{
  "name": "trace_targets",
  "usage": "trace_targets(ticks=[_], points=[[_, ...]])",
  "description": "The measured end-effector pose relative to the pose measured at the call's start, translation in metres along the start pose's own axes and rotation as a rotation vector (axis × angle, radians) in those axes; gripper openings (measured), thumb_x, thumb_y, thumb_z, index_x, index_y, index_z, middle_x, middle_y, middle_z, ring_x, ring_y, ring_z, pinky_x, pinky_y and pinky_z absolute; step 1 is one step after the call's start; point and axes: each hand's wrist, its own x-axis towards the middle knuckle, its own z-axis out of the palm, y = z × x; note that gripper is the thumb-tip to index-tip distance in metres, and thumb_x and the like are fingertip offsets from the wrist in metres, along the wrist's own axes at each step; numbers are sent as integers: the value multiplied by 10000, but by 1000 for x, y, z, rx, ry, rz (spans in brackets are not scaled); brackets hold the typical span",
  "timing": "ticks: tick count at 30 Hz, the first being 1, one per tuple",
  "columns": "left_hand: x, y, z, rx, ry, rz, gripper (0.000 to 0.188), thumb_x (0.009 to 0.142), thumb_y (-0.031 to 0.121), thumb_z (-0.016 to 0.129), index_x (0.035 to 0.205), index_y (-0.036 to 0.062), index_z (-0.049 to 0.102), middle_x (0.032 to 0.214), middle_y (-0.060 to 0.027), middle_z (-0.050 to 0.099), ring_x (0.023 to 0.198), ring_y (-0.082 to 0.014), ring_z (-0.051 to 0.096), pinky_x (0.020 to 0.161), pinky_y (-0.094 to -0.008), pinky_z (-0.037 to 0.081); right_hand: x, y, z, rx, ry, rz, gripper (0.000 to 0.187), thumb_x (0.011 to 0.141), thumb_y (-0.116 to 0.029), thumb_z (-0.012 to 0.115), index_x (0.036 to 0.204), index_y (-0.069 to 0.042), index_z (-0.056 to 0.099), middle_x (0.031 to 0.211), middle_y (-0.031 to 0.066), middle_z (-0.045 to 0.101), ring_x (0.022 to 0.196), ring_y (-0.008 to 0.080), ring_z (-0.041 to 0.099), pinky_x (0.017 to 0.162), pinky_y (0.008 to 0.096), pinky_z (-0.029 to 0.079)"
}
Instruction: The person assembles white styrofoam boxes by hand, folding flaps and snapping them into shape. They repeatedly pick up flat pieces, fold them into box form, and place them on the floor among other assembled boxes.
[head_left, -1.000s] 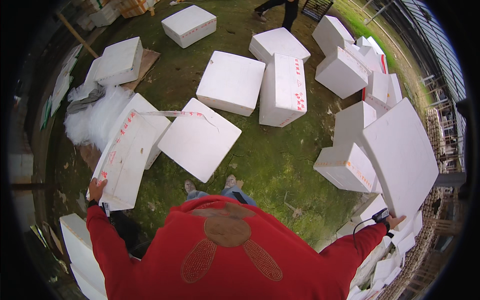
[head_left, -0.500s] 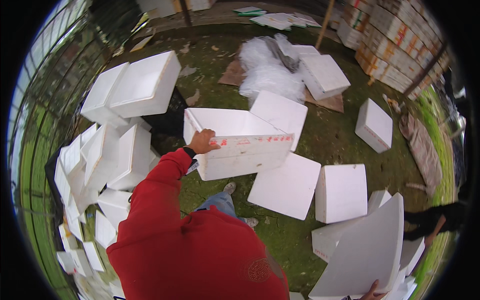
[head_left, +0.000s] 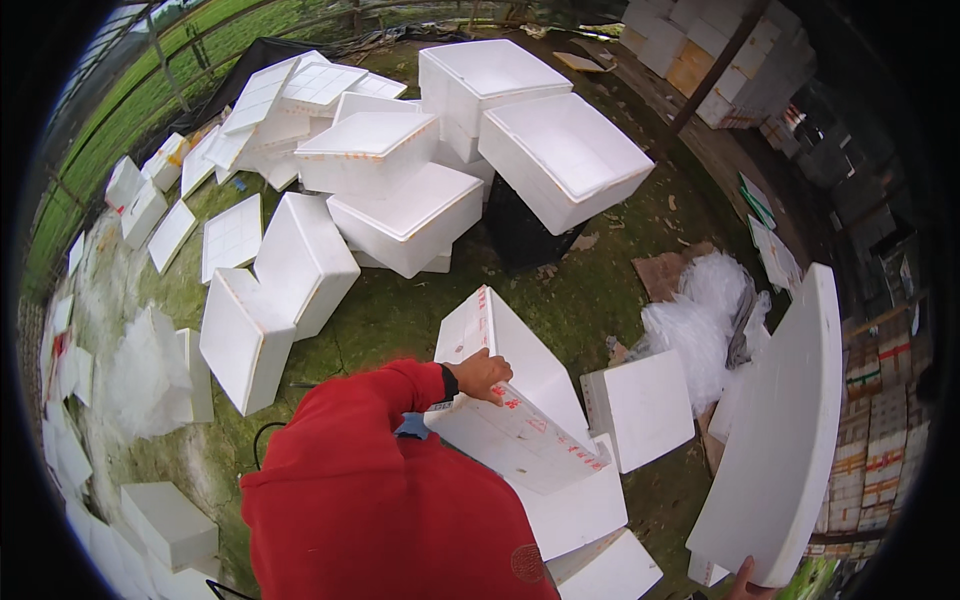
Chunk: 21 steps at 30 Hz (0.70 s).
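While the left hand [head_left: 482, 374] grips the rim of a tilted foam box [head_left: 515, 400] over bare grass, the right hand [head_left: 748, 580] grasps a foam lid [head_left: 785, 430]'s lower edge; two open boxes [head_left: 565, 155] sit empty

The right hand [head_left: 748, 583] is showing only fingertips at the bottom edge, under the foam lid [head_left: 785, 440] it is holding.

The white foam box [head_left: 520, 400] with red tape marks is tilted on the mossy ground, its open rim gripped from above, while the large flat white foam lid [head_left: 785, 430] stands nearly upright, held at its bottom edge.
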Motion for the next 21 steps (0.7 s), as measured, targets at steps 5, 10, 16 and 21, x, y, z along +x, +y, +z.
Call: trace_targets(ticks=[5,10,16,21], points=[[-28,-48,6,-87,45,-72,549,740,515,717,1046,72,608,1050,-78,626,1065,-248,552,836,-412,367,58,-111,127,142,-261,-194,685,794,-145,778,1332,92,426,1225,198,561,1034,260,592,868,360,510],[-77,-140,-31,-79,86,-105,525,740,541,693,984,82,625,1016,-62,623,1044,-235,552,836,-416,381,16,-357,267,334,-278,-1046,414,748,-40,731,1098,8,514,1050,165,550,907,320,562,770,405,459],[-142,-162,-39,-128,171,-170,532,724,533,711,1000,88,621,1007,-58,607,1028,-235,552,821,-415,377,-97,-612,364,969,-328,-1590,342,688,-51,754,946,-30,530,902,146,538,776,269,545,676,354,445],[-176,-175,-31,-175,141,-206,535,734,538,696,996,78,620,1002,-67,603,1024,-238,541,839,-421,372,-212,-771,430,857,-377,-1806,896,639,-153,861,1396,-131,382,1331,146,491,1239,345,462,1021,435,408]])
